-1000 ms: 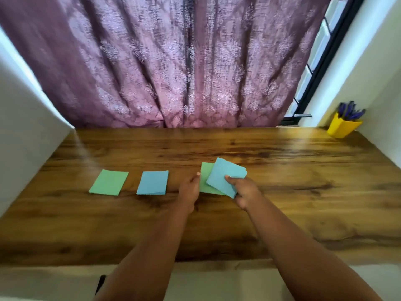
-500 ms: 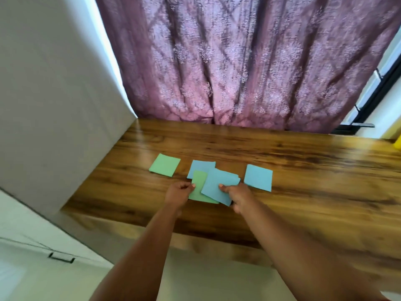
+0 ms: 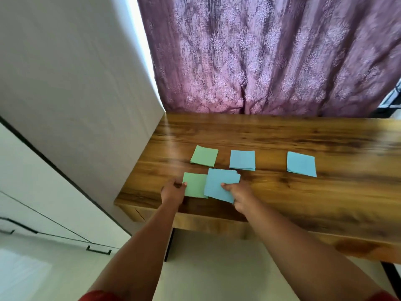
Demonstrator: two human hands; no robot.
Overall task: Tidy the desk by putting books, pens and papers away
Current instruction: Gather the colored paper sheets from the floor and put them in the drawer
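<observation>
- The left hand (image 3: 173, 191) holds the near-left edge of a green paper (image 3: 194, 185) lying flat at the counter's (image 3: 303, 203) near-left corner, probably steadying it as the base of a stack.
- The right hand (image 3: 239, 193) pinches a blue paper (image 3: 219, 183), thumb on top, overlapping the green one from 3 o'clock, likely to square the two together.
- Three loose sheets lie farther back: a green sheet (image 3: 204, 155) at 12 o'clock of the held pair, a blue sheet (image 3: 242, 160) at 1 o'clock, another blue sheet (image 3: 301, 164) well apart at 2 o'clock.
- The fingers under both papers are hidden, and blur makes it hard to tell whether the held blue paper is one layer or several.
- No books, pens or storage place show.
</observation>
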